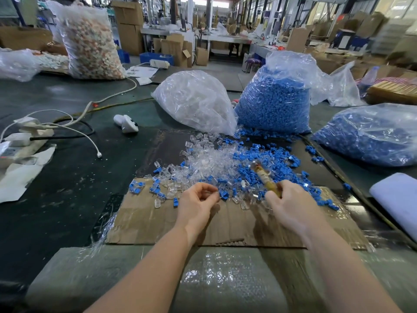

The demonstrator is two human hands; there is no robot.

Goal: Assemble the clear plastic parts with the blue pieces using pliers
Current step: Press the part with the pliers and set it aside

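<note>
In the head view, a flattened cardboard sheet (158, 224) lies on the dark green counter (67, 199) and serves as the landmark here. Spread over its far half is a loose heap of clear plastic parts (204, 158) mixed with blue pieces (255, 159), the clear ones mostly toward the sheet's left and middle, the blue ones thicker toward its right. The left hand (197, 199) hovers over the near edge of that heap, its fingers (208, 188) curled together with the tips pinching something small; it looks like a clear part, but it is too small and blurred to be sure. A blue piece lies just beside those fingertips. The right hand (290, 199) is over the right part of the sheet, its fingers wrapped around the yellowish handles of the pliers (265, 177), which point away from the person over the blue pieces; the tool is motion-blurred, so how its tip stands cannot be told. Beyond the sheet's far edge stand a bag of clear parts (194, 100) and, to its right, a taller bag of blue pieces (274, 102), the two touching. Right of the sheet lies another bag of blue pieces (370, 134). Left of the sheet are a white power strip (29, 132) with cables and a small white device (126, 124).
</note>
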